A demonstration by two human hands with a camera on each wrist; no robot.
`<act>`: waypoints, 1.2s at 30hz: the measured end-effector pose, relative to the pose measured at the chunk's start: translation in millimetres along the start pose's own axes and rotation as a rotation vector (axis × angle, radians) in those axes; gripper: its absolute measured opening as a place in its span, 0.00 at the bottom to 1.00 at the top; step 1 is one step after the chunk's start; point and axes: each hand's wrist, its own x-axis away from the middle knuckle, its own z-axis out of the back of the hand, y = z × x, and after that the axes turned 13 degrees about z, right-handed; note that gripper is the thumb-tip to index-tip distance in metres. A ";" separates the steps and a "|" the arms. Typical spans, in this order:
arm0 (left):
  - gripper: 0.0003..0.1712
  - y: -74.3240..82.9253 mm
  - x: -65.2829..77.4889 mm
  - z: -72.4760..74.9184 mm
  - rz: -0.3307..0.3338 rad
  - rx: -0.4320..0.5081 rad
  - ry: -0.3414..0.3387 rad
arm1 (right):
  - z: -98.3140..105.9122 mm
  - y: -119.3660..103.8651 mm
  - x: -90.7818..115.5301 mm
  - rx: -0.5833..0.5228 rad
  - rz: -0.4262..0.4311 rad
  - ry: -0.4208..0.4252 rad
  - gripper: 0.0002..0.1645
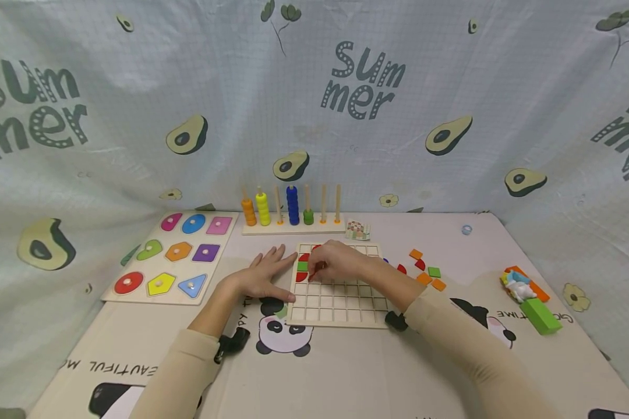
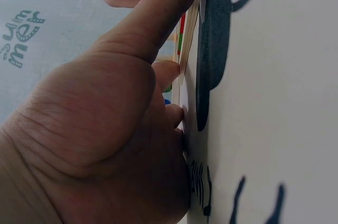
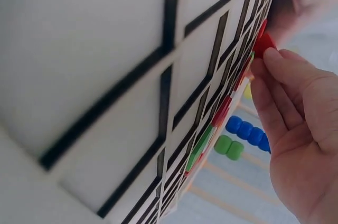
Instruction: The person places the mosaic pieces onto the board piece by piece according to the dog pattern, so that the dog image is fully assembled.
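A wooden grid board (image 1: 340, 319) lies on the table, with red and green pieces in its upper left squares, among them a green square (image 1: 303, 266) and a red quarter-circle (image 1: 301, 277). My left hand (image 1: 259, 279) is spread out, its fingertips and thumb at the board's left edge. Over the board's left part, my right hand (image 1: 340, 262) pinches a small red piece (image 3: 264, 43) between thumb and fingers. In the right wrist view that piece stands tilted close to the grid, near the laid pieces. My right hand covers part of the top rows.
Loose orange, red and green pieces, such as an orange square (image 1: 423, 279), lie right of the board. A shape puzzle (image 1: 141, 298) sits at left; a bead stacker (image 1: 293, 230) stands behind. A green block (image 1: 541, 316) and a small toy figure (image 1: 519, 286) are at far right.
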 end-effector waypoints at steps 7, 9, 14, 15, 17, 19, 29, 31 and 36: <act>0.62 -0.7 -1.6 -1.3 0.005 -0.004 0.001 | 0.0 0.2 0.7 0.018 -0.011 -0.054 0.05; 0.62 -0.6 -1.6 -1.4 0.004 -0.003 0.000 | 0.1 1.2 0.8 0.029 0.001 -0.058 0.06; 0.62 -0.2 -1.5 -1.2 0.000 -0.006 0.002 | 1.1 2.1 -0.4 0.071 0.043 -0.102 0.06; 0.62 -0.2 -1.5 -1.1 0.000 -0.006 0.002 | 1.1 2.3 -0.6 0.081 0.051 -0.112 0.06; 0.62 -0.3 -1.4 -0.6 0.002 -0.004 0.001 | 0.9 2.5 -1.1 0.101 0.068 -0.129 0.05; 0.62 -0.1 -1.1 -0.3 0.002 -0.001 -0.002 | 0.5 3.0 -0.8 0.121 0.080 -0.134 0.05; 0.62 0.1 -1.8 0.2 0.007 -0.003 -0.006 | 0.0 4.6 -1.2 0.156 0.100 -0.128 0.06; 0.62 0.0 -2.1 0.6 0.009 -0.006 -0.005 | -0.7 4.5 -1.8 0.145 0.091 -0.121 0.05; 0.62 0.3 -2.0 1.2 0.012 -0.001 -0.011 | -3.5 5.7 -2.6 0.141 0.101 -0.092 0.05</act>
